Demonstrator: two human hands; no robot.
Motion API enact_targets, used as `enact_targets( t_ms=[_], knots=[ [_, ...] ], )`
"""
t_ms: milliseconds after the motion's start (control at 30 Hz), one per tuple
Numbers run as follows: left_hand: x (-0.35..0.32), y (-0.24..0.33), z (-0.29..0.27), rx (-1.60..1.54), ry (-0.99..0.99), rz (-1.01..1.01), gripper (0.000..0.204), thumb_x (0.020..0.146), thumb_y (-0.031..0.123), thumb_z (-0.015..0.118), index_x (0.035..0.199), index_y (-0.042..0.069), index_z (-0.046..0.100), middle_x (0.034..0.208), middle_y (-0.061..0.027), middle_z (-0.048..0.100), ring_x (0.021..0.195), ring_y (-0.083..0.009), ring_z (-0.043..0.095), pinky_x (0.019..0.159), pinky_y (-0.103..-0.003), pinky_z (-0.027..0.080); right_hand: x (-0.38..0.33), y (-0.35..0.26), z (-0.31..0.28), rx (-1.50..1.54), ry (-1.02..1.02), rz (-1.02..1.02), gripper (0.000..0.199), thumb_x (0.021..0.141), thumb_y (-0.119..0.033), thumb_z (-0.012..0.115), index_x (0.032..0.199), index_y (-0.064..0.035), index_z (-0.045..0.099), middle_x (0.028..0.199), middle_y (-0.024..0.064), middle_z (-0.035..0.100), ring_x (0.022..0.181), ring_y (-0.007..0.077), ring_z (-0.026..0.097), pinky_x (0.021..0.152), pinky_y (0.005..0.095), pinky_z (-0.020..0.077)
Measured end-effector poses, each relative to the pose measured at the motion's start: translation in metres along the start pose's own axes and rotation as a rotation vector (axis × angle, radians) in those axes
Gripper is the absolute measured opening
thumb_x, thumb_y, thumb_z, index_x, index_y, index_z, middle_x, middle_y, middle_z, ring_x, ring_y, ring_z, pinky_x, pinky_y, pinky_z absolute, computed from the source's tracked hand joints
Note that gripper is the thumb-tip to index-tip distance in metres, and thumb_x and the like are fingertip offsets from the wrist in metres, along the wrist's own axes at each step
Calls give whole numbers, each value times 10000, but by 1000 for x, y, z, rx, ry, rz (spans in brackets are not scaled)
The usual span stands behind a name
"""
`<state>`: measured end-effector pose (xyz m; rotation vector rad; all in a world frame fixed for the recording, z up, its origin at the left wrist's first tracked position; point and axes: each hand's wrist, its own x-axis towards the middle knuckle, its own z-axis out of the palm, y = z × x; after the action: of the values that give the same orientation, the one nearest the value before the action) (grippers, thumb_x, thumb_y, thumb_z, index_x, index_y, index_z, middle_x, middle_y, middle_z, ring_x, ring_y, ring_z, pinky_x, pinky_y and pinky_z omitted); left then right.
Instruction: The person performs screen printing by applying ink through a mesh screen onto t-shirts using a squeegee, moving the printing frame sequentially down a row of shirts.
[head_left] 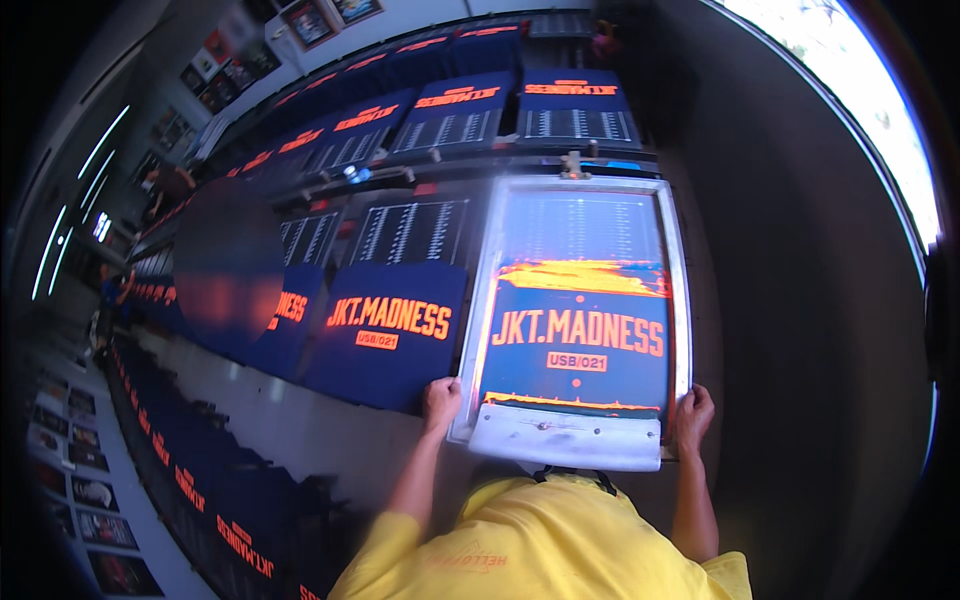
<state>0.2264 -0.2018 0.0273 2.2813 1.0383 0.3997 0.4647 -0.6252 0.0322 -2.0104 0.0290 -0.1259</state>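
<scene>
From where I stand, the screen frame (680, 300) lies straight ahead of the person in the yellow T-shirt (560, 540), its near end close to the chest and a hand on either side. The left hand (441, 405) is curled at the frame's left edge, near the lower corner, and the right hand (697, 415) clasps the opposite edge at about the same level; the undersides of both grips are hidden. Between them, a pale strip (565, 437) with dark dots lies across the near end, covering that part of the mesh. Further up, a ragged band of orange ink (585, 275) runs across the mesh, above bold orange lettering on blue; I cannot tell whether the mesh touches what lies beneath. A metal clamp (573, 165) sits at the frame's far end, against a long rail (470, 165). Just beside the frame on the left, a dark blue shirt (390, 390) with orange print lies flat, and more like it run off in rows past the rail. A round blurred patch hides some of those on the left. Framed pictures (308, 22) hang on the far wall, and dark floor (800, 350) stretches away to the right.
</scene>
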Motion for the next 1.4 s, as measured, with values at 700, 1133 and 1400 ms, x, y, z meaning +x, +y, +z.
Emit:
enact_targets(
  t_ms=[700, 1133, 1400],
  knots=[
    [-1, 13, -2, 104, -43, 64, 265, 966, 228, 445, 980, 36, 628, 870, -263, 673, 839, -468, 649, 765, -553, 517, 8, -2, -2, -155, -70, -86, 322, 927, -87, 461, 1135, 100, 619, 1012, 220, 684, 931, 294, 653, 877, 389, 480],
    [0, 22, -14, 89, -96, 106, 216, 958, 158, 468, 900, 7, 612, 796, -259, 676, 776, -444, 674, 711, -539, 541, 15, 18, -2, -176, -87, -69, 369, 939, -108, 445, 1204, 122, 561, 1096, 228, 651, 1016, 302, 621, 944, 385, 449],
    [0, 19, -13, 100, -74, 77, 209, 957, 158, 476, 887, 7, 602, 799, -256, 676, 785, -439, 672, 714, -535, 537, 25, 37, 3, -195, -114, -105, 363, 932, -94, 442, 1186, 132, 570, 1086, 235, 655, 1032, 307, 623, 957, 397, 445]
  ],
)
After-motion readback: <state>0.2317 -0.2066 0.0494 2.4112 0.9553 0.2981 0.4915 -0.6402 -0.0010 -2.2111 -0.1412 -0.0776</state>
